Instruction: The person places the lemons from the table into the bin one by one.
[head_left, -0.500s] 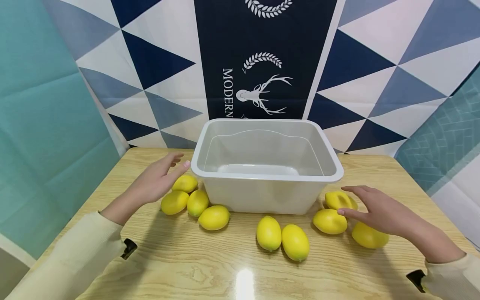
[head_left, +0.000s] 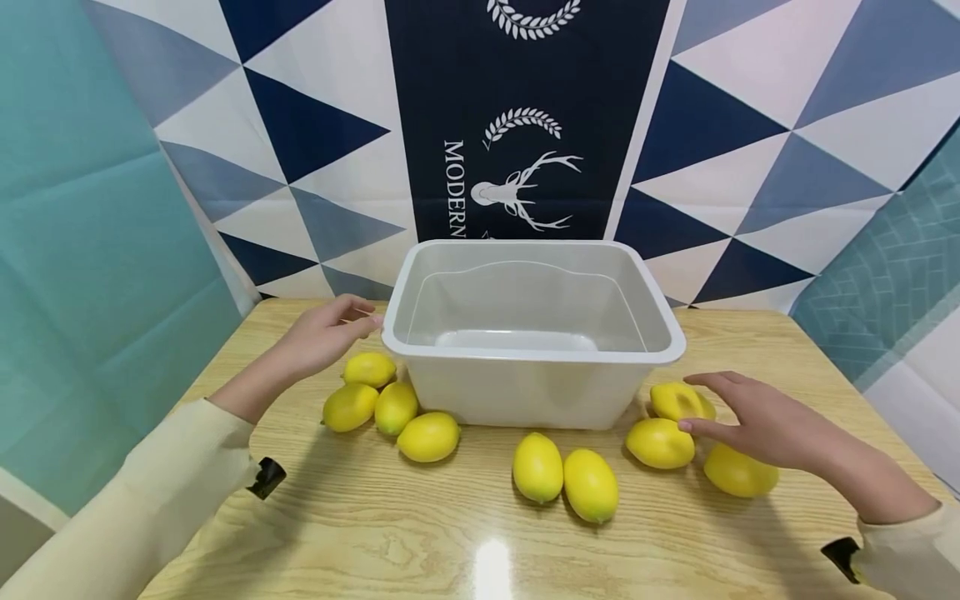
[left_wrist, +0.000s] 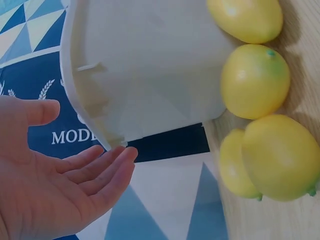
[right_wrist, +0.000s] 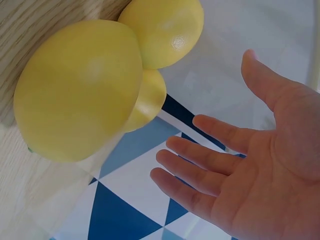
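Observation:
An empty off-white plastic bin [head_left: 525,387] stands at the table's back middle. My left hand [head_left: 322,335] is beside its left rim, fingers extended; in the left wrist view the hand [left_wrist: 65,185] has its palm turned up and its fingertips at the rim, contact unclear. Several yellow lemons [head_left: 350,406] lie below it. On the right, my right hand [head_left: 772,425] hovers over three lemons [head_left: 660,443], holding nothing. The right wrist view shows that hand [right_wrist: 240,160] with fingers spread beside a large-looking lemon [right_wrist: 80,90].
Two more lemons, one of them [head_left: 537,468] touching the other [head_left: 591,485], lie in front of the bin on the wooden table [head_left: 390,533]. A patterned cloth [head_left: 330,108] hangs behind, with a teal sheet [head_left: 97,250] at the left.
My left hand has moved slightly up and away, closer to the bin's left rim. The right hand has barely shifted, and the bin and lemons stay where they were.

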